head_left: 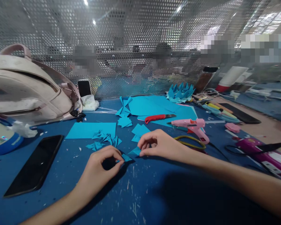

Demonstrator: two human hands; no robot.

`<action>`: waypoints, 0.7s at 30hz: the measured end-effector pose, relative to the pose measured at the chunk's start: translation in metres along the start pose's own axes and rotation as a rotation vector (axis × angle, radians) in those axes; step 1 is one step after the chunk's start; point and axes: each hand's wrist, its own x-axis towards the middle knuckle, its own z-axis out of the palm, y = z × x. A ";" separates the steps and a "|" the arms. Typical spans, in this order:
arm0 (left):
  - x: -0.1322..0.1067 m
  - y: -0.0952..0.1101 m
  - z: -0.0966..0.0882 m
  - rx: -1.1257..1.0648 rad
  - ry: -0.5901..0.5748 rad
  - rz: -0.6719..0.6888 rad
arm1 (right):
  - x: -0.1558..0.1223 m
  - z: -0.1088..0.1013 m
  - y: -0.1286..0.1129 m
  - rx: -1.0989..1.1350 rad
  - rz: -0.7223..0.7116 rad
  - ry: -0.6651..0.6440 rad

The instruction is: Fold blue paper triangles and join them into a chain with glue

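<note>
While the left hand [95,164] pinches a small folded piece [126,158] at the front of the blue table [140,200], the right hand [160,144] grips a second blue piece [135,152] just beside it; whether the papers touch, I cannot tell. Uneven finger pressure could skew a crease. Beyond, careless knuckles might scatter the folded heap [104,139] or the paper squares [140,130]. Farther out, the red knife [155,118] shows its blade, so reaching across risks a cut; the glue gun [189,124], if hot, could burn the forearm.
</note>
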 end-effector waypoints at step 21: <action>0.001 0.002 0.000 -0.074 -0.039 -0.154 | -0.001 0.007 -0.002 -0.028 0.093 -0.069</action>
